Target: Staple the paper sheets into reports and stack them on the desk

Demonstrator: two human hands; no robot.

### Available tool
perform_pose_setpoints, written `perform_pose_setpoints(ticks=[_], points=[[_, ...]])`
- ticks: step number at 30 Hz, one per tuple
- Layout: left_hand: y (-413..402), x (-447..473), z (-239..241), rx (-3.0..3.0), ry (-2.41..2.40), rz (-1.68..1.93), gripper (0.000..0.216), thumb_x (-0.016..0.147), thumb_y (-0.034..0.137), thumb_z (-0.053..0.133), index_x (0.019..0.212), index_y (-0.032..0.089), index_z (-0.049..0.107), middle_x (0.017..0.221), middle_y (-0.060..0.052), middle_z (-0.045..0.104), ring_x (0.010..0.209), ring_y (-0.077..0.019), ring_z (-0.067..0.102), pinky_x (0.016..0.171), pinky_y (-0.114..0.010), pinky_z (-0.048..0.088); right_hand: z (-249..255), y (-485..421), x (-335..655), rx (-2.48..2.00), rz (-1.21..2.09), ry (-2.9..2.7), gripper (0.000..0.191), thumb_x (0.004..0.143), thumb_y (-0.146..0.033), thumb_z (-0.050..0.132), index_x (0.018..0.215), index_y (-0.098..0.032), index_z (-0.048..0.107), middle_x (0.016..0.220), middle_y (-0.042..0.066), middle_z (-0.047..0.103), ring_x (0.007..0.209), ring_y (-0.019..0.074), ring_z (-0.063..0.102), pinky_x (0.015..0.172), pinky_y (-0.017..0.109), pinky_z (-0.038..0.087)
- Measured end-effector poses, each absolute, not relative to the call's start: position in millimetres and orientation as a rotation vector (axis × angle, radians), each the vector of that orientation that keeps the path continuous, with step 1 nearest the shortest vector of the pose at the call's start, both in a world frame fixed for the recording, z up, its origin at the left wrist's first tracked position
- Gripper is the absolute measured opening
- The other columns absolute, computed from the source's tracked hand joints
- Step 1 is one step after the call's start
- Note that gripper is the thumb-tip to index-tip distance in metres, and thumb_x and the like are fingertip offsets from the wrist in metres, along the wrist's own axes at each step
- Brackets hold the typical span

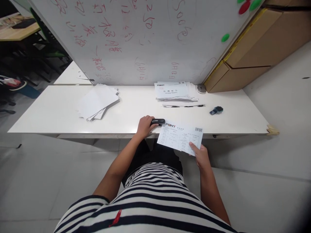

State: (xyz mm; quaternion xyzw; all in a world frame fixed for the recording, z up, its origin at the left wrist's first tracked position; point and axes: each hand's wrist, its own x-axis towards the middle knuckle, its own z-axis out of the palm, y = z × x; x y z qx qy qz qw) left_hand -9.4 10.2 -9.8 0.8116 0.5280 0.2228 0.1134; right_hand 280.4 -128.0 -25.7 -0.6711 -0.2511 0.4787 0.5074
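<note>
My left hand (145,126) is closed around a black stapler (158,121) at the front edge of the white table. The stapler's tip meets the upper left corner of a printed sheet (181,137) headed PONY; whether the corner lies between its jaws I cannot tell. My right hand (200,154) pinches the sheet at its lower right, thumb on top and fingers hidden beneath. The sheet tilts a little and reaches past the table's edge toward me. I cannot make out whether it is one page or several.
On the white table (136,103) lie loose papers (98,100) at left and a stack of printed reports (173,90) at the back. A thin dark strip (184,105) and a watch (216,110) lie at right. Behind stand a whiteboard (155,38) and cardboard boxes (239,76).
</note>
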Motion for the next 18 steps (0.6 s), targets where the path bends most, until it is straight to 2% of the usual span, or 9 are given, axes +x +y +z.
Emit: perform_pose_setpoints(ticks=[7,10,13,18], points=[[9.1,-9.6,-8.9,2.366,1.525,0.665,0.038,0.086,0.047,0.057,0.112,0.02,0.058,0.1,-0.008,0.062,0.096,-0.0244,0.056,0.084,-0.038,0.043,-23.2,-122.0,268.6,-1.579,1.27,-0.669,0.049,0.064,-0.044,0.08,0.099,-0.011,0.069,0.088,0.01,0.073,0.056,0.017,0.061,0.036,0.024,0.044],[7.6,-10.0,-7.2,2.422,1.51,0.712,0.035,0.086,0.044,0.059,0.111,0.019,0.058,0.121,-0.011,0.057,0.114,-0.0267,0.05,0.096,-0.04,0.041,-23.8,-116.8,263.5,-1.545,1.316,-0.713,0.047,0.065,-0.044,0.079,0.098,-0.011,0.069,0.087,0.009,0.073,0.056,0.0161,0.06,0.037,0.023,0.043],[6.7,-13.9,-4.7,2.481,1.524,0.706,0.034,0.084,0.044,0.062,0.109,0.02,0.059,0.143,-0.013,0.041,0.133,-0.0309,0.035,0.106,-0.047,0.033,-22.5,-111.9,258.2,-1.534,1.34,-0.726,0.047,0.066,-0.045,0.078,0.098,-0.011,0.069,0.086,0.009,0.073,0.056,0.0157,0.059,0.037,0.023,0.042],[6.1,-35.4,2.4,2.536,1.567,0.562,0.036,0.082,0.048,0.062,0.105,0.021,0.06,0.149,-0.013,0.035,0.14,-0.0325,0.025,0.11,-0.051,0.029,-21.9,-107.3,242.6,-1.501,1.386,-0.745,0.048,0.066,-0.046,0.077,0.099,-0.012,0.068,0.087,0.009,0.073,0.055,0.0155,0.058,0.037,0.024,0.042]])
